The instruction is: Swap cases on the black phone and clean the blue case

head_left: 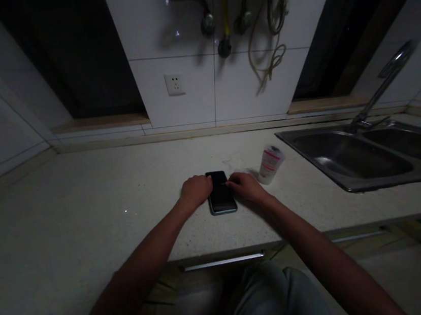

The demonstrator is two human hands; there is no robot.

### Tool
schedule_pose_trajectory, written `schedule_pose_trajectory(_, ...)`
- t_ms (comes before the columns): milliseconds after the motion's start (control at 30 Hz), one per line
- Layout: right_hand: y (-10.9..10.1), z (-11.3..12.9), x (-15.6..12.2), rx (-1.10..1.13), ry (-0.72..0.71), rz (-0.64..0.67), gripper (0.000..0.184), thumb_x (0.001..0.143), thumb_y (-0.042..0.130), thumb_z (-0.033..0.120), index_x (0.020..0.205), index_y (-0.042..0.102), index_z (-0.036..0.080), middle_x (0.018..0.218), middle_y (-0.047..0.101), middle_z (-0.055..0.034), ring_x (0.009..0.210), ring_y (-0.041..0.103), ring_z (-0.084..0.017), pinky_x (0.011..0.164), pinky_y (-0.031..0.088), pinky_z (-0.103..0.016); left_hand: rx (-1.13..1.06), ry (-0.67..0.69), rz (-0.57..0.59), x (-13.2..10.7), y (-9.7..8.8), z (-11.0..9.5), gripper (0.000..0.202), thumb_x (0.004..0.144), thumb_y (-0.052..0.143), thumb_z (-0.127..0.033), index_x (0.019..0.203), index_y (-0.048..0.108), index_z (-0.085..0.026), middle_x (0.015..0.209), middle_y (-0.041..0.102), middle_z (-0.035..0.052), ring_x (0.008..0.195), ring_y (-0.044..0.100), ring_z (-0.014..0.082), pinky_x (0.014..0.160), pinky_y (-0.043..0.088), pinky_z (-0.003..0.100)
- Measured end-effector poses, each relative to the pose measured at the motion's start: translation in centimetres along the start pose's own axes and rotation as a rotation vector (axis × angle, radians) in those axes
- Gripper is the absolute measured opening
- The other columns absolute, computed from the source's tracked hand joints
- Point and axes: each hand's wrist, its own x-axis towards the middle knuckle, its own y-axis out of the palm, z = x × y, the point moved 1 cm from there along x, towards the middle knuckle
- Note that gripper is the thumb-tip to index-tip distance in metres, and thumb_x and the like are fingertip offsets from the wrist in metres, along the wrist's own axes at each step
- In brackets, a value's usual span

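Phone (221,193) lies flat between your hands. Left hand (196,191) curled against its edge, grip unclear; right hand (245,186) half-open, fingertips on screen. Press lightly; bottle (269,164) just right.

Pale speckled tabletop (67,211) spread from 9 to 3 o'clock. Toward 2 o'clock on it, a small white container (269,164) with a pink label, near the steel double sink (347,188) set in at 3 o'clock. Curved faucet (385,80) rising behind the basins. On the tiled wall at 12 o'clock, a white socket (175,84); toward 1 o'clock, hoses (263,23) hanging with a loop of cord. Metal drawer handle (223,262) at 6 o'clock, under the tabletop's edge.
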Motion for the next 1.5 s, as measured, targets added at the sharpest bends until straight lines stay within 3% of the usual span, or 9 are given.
schedule_pose_trajectory(100, 0.0, -0.1, 0.0, 0.009, -0.003, 0.002, 0.020, 0.087, 0.058, 0.030, 0.083, 0.071, 0.015, 0.081, 0.071, -0.0065, 0.072, 0.059, -0.016, 0.066, 0.038, -0.026, 0.089, 0.040, 0.019, -0.1, 0.0, -0.1, 0.049, 0.068, 0.075, -0.029, 0.039, 0.037, -0.023, 0.053, 0.052, 0.0095, 0.109, 0.059, 0.0410, 0.103, 0.033, 0.049)
schedule_pose_trajectory(267, -0.2, -0.2, 0.0, 0.034, 0.041, -0.075, 0.028, 0.090, 0.050, 0.031, 0.079, 0.071, 0.015, 0.078, 0.070, -0.0076, 0.071, 0.060, -0.017, 0.065, 0.038, -0.027, 0.015, 0.071, 0.032, 0.9, -0.8, 0.5, 0.038, 0.067, 0.076, -0.029, 0.042, 0.048, -0.022, 0.053, 0.051, 0.0077, 0.108, 0.059, 0.0379, 0.104, 0.032, 0.046)
schedule_pose_trajectory(400, -1.0, -0.6, 0.0, -0.076, 0.179, -0.219, 0.030, 0.090, 0.046, 0.028, 0.080, 0.070, 0.015, 0.081, 0.071, -0.0102, 0.073, 0.061, -0.019, 0.063, 0.035, -0.027, 0.256, 0.144, 0.029, 2.8, -2.5, 1.8, 0.030, 0.072, 0.071, -0.032, 0.050, 0.055, -0.021, 0.069, 0.064, 0.0126, 0.100, 0.062, 0.0358, 0.100, 0.036, 0.045)
schedule_pose_trajectory(567, -1.4, -0.9, 0.1, -0.164, 0.227, -0.172, 0.029, 0.089, 0.050, 0.032, 0.081, 0.072, 0.015, 0.084, 0.073, -0.0122, 0.074, 0.062, -0.021, 0.060, 0.033, -0.028, 0.480, 0.188, 0.011, 3.8, -3.6, 2.8, 0.021, 0.079, 0.064, -0.036, 0.066, 0.066, -0.019, 0.083, 0.070, 0.0167, 0.094, 0.064, 0.0339, 0.093, 0.041, 0.044)
schedule_pose_trajectory(833, -1.0, -1.5, 0.4, -0.133, 0.225, -0.219, 0.024, 0.090, 0.053, 0.031, 0.093, 0.071, 0.016, 0.090, 0.074, -0.0080, 0.079, 0.063, -0.017, 0.068, 0.039, -0.025, 0.875, 0.255, 0.156, 2.5, -3.2, 1.1, 0.040, 0.094, 0.039, -0.037, 0.096, 0.072, -0.016, 0.103, 0.071, 0.0177, 0.094, 0.066, 0.0297, 0.080, 0.047, 0.038)
schedule_pose_trajectory(1167, -1.0, -1.2, 0.4, -0.123, 0.222, -0.211, 0.026, 0.091, 0.052, 0.032, 0.090, 0.072, 0.016, 0.086, 0.074, -0.0086, 0.079, 0.065, -0.018, 0.067, 0.038, -0.026, 0.860, 0.354, 0.191, 0.6, -2.0, -0.4, 0.042, 0.096, 0.037, -0.040, 0.093, 0.073, -0.017, 0.097, 0.073, 0.0149, 0.088, 0.066, 0.0265, 0.072, 0.045, 0.034)
schedule_pose_trajectory(1500, -1.0, -0.7, 0.3, -0.162, 0.197, -0.169, 0.030, 0.093, 0.049, 0.033, 0.095, 0.074, 0.017, 0.095, 0.076, -0.0096, 0.084, 0.066, -0.019, 0.070, 0.040, -0.025, 0.826, 0.273, 0.131, 0.8, -2.5, -0.5, 0.046, 0.094, 0.041, -0.048, 0.087, 0.074, -0.017, 0.093, 0.072, 0.0163, 0.087, 0.066, 0.0277, 0.073, 0.045, 0.035)
